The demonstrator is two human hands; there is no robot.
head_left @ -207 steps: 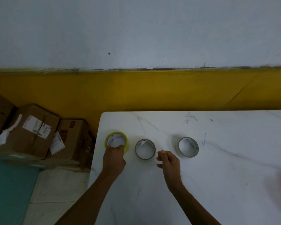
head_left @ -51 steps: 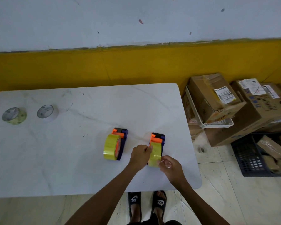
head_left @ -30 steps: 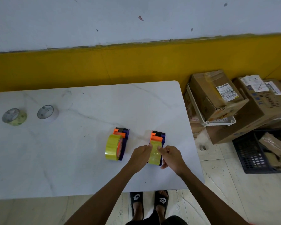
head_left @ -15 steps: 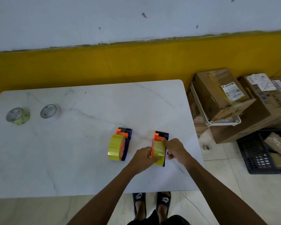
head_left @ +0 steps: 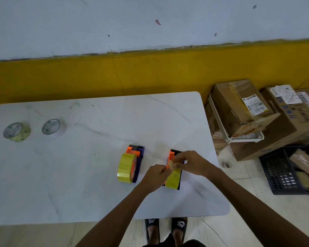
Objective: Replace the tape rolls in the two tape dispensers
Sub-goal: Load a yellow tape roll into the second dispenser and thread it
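Note:
Two orange-and-purple tape dispensers stand on the white marble table (head_left: pixel 78 175), each with a yellow tape roll in it. The left dispenser (head_left: pixel 132 163) stands untouched. At the right dispenser (head_left: pixel 175 173), my left hand (head_left: pixel 155 177) grips the left side of the roll. My right hand (head_left: pixel 189 163) pinches the loose end of the yellow tape near the orange front part. Two nearly used-up rolls lie flat at the far left: a yellowish one (head_left: pixel 16 131) and a whitish one (head_left: pixel 53 128).
Cardboard boxes (head_left: pixel 243 107) in a white tray and beside it are stacked on the floor right of the table. A black crate (head_left: pixel 278 173) with packages sits farther right. A yellow-and-white wall runs behind the table. My sandalled feet show under the table's near edge.
Seconds ago both hands were at the rolls on the table's left end. In the last second my right hand moved from the roll's near side up to its front and took the tape end.

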